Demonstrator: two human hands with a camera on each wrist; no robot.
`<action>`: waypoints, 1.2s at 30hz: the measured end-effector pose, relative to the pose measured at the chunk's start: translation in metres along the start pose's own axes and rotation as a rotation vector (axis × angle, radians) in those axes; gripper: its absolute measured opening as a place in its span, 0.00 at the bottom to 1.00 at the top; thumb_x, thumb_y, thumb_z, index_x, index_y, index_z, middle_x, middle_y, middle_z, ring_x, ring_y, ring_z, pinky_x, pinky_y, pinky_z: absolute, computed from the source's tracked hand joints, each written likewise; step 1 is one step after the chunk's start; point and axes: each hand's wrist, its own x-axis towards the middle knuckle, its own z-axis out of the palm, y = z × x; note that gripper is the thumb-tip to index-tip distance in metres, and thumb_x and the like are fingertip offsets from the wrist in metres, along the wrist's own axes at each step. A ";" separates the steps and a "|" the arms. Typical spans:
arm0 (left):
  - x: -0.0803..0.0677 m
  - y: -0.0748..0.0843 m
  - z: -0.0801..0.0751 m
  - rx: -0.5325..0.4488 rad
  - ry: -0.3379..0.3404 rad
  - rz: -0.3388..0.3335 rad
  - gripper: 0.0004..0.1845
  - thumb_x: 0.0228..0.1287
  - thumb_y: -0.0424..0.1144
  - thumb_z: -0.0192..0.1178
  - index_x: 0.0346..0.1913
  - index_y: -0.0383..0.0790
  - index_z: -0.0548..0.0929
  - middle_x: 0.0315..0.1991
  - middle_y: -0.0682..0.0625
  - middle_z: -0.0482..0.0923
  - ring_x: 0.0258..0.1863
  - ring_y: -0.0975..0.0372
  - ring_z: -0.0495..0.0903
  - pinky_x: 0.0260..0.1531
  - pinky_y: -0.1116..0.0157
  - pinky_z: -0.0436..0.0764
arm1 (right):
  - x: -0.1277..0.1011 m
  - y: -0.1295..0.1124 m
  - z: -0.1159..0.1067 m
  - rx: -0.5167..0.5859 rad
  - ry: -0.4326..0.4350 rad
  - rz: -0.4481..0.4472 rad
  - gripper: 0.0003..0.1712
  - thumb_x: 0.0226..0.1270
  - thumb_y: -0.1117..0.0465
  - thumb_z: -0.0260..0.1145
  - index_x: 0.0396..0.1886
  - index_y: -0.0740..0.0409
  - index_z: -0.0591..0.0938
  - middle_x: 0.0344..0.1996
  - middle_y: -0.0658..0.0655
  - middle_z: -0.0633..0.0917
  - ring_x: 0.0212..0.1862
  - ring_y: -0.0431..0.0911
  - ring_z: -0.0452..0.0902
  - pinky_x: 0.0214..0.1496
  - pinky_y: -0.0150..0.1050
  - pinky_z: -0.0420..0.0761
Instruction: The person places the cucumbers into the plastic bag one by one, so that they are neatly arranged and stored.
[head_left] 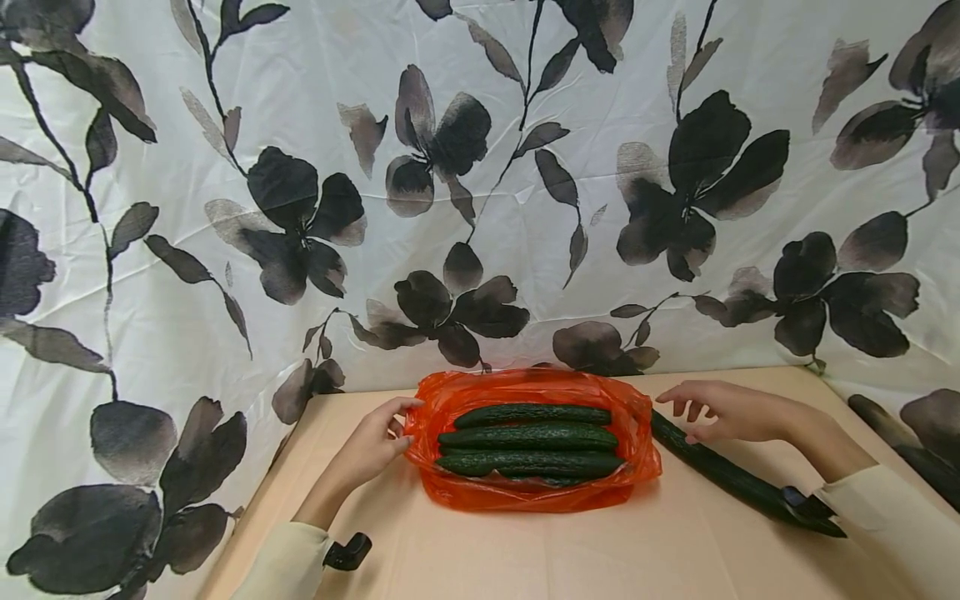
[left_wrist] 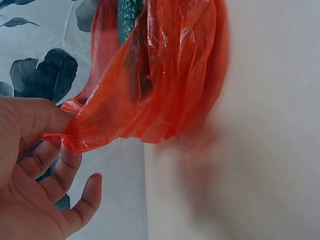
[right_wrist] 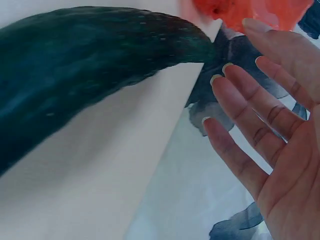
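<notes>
Both hands at an orange bag of cucumbers on the desk.

Left hand (head_left: 371, 446) pinches the thin rim of the orange plastic bag (head_left: 525, 492) between thumb and forefinger; right hand (head_left: 723, 410) hovers, fingers spread, over the loose cucumber (head_left: 738, 479) lying just right of the bag. That cucumber looks stiff, fairly heavy and perhaps slick, best gripped mid-length. The film is soft and tearable. Three cucumbers (head_left: 532, 437) lie inside it, before the floral cloth (head_left: 480, 167).

lowest cucumber (head_left: 540, 479) mostly hidden under others (in orange bag (head_left: 480, 492)), loose cucumber (right_wrist: 75, 75) cut off by pic edge
</notes>
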 end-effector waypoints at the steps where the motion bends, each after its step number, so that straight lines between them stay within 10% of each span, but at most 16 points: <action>1: 0.000 0.000 0.000 0.003 -0.001 0.000 0.29 0.56 0.18 0.61 0.63 0.38 0.78 0.49 0.42 0.76 0.31 0.57 0.75 0.23 0.69 0.75 | -0.001 0.002 0.002 0.001 -0.002 0.001 0.35 0.64 0.53 0.73 0.68 0.56 0.74 0.49 0.52 0.81 0.48 0.45 0.80 0.49 0.46 0.83; 36: 0.000 -0.001 0.000 -0.015 -0.004 -0.013 0.29 0.57 0.18 0.61 0.63 0.37 0.78 0.48 0.42 0.76 0.31 0.57 0.75 0.24 0.69 0.76 | -0.015 0.024 0.040 0.121 -0.083 0.042 0.48 0.59 0.57 0.76 0.74 0.65 0.62 0.44 0.53 0.79 0.37 0.38 0.76 0.40 0.36 0.79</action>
